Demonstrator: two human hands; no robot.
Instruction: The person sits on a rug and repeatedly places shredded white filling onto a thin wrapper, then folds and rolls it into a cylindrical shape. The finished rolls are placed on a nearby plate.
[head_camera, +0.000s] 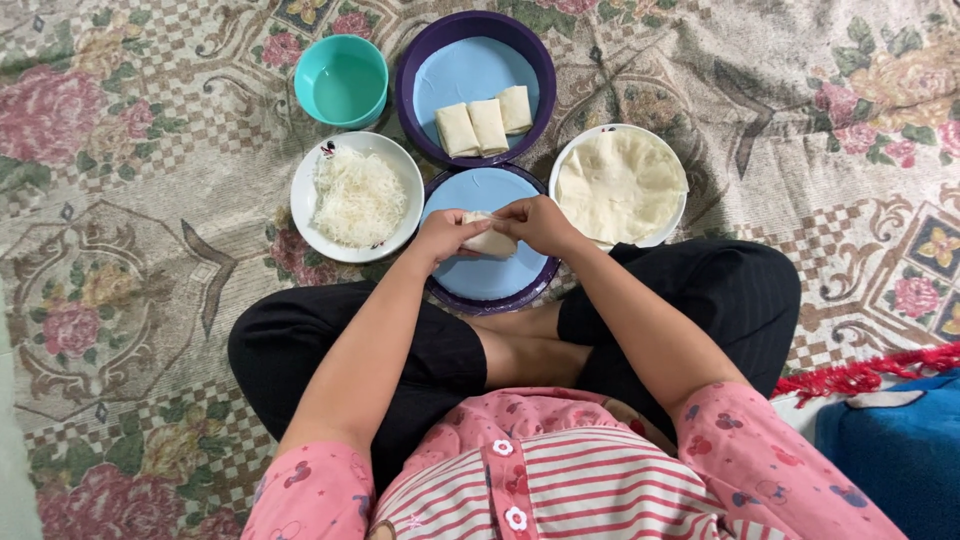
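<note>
Head view: both hands fold wrapper (489, 241) over blue plate (490, 278); three rolls (485, 124) on far plate (470, 70)

Floral carpet (150, 250) under 4 dishes, 1 cup (341, 80)

The floor is covered by a large patterned carpet (150, 200), woven in muted beige and grey-green with pink roses, green leaves and small checkered bands. Ornamental scrolls are seen toward 10 o'clock and 2 o'clock. At 4 o'clock the carpet's edge is marked by a red fringe (865, 372), and just beyond it a blue cushion or cloth (900, 450) is laid. A pale strip of bare floor (12, 470) is glimpsed at 8 o'clock. The scene is lit evenly and softly, without hard shadows.
</note>
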